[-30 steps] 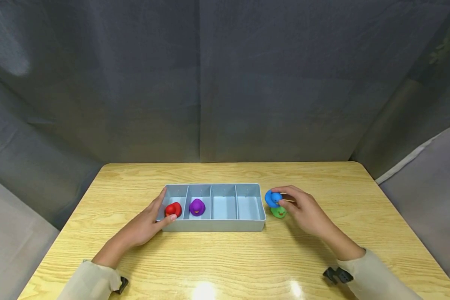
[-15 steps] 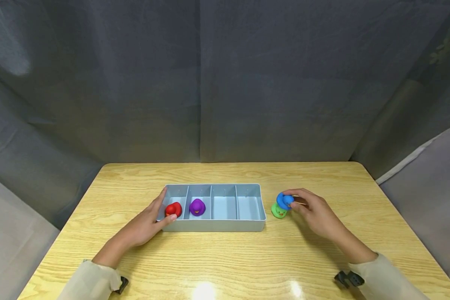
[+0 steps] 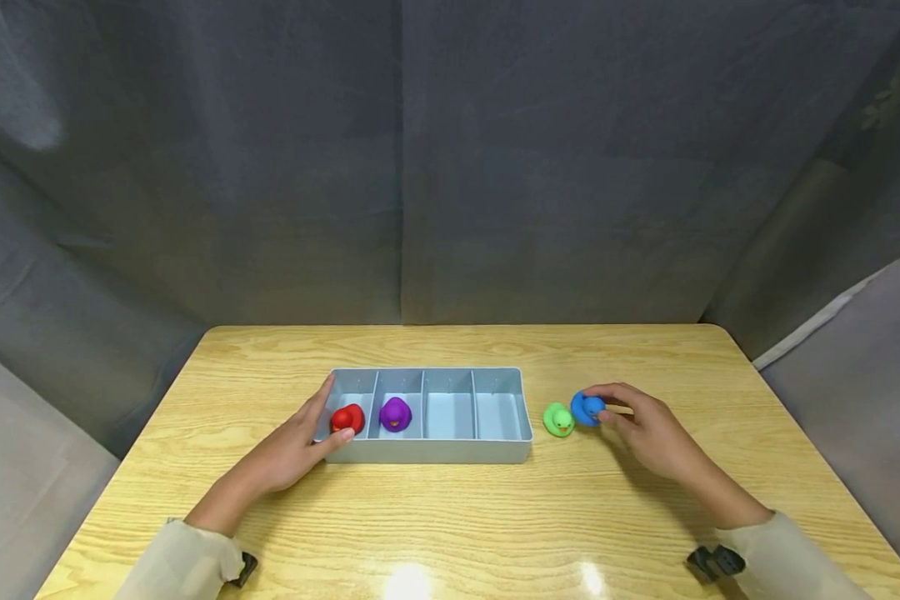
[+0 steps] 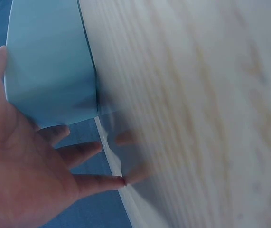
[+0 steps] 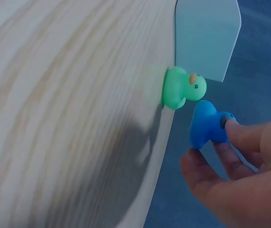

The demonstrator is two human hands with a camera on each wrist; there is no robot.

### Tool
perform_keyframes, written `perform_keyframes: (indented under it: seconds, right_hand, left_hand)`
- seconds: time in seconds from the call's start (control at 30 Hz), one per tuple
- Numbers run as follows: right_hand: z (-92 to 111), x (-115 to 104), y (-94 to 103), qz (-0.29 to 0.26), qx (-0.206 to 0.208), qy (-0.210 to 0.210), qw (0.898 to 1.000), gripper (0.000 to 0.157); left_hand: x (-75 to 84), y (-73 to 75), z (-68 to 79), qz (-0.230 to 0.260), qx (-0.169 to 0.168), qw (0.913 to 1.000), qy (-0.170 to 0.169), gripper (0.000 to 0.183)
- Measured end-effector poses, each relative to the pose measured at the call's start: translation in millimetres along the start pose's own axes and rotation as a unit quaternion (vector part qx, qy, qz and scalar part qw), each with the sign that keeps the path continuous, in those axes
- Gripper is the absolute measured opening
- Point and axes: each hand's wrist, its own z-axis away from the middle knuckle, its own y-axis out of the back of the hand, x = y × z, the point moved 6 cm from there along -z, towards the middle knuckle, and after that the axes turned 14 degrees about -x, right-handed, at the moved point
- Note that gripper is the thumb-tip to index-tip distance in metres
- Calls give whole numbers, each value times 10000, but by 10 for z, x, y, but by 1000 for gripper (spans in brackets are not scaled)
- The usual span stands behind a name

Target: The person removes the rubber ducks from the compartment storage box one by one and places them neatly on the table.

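My right hand (image 3: 648, 429) pinches a blue rubber duck (image 5: 204, 126) between thumb and fingers; in the right wrist view the duck is held off the table. Just left of it, a green rubber duck (image 3: 558, 419) sits upright on the table beside the box's right end. My left hand (image 3: 292, 446) grips the left end of a pale blue-grey box (image 3: 427, 452) with four compartments, thumb on the front wall and fingers at the far side. A red rubber duck (image 3: 352, 417) lies in the leftmost compartment, partly behind the thumb. In the second compartment is a purple rubber duck (image 3: 395, 414).
The wooden table (image 3: 450, 517) has its far edge right before a dark grey curtain (image 3: 450, 167). Lighter cloth (image 3: 870, 400) hangs along the right side. Bright light reflections lie on the table's near part.
My right hand has moved right with the blue duck, away from the box and from above the green duck, which now shows fully. The left hand and box have stayed put.
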Motion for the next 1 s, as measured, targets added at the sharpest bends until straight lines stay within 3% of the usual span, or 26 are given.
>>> perform_keyframes:
  seconds: [0.67,1.0]
  right_hand:
    - [7,200,-18,169,-221,-324,9991,33]
    - [10,253,-62,-40,-414,-458,9981,32]
  left_hand:
    - [-4,4,-2,23,-31,10000,4,97]
    - [18,9,5,49,-37,10000,6,97]
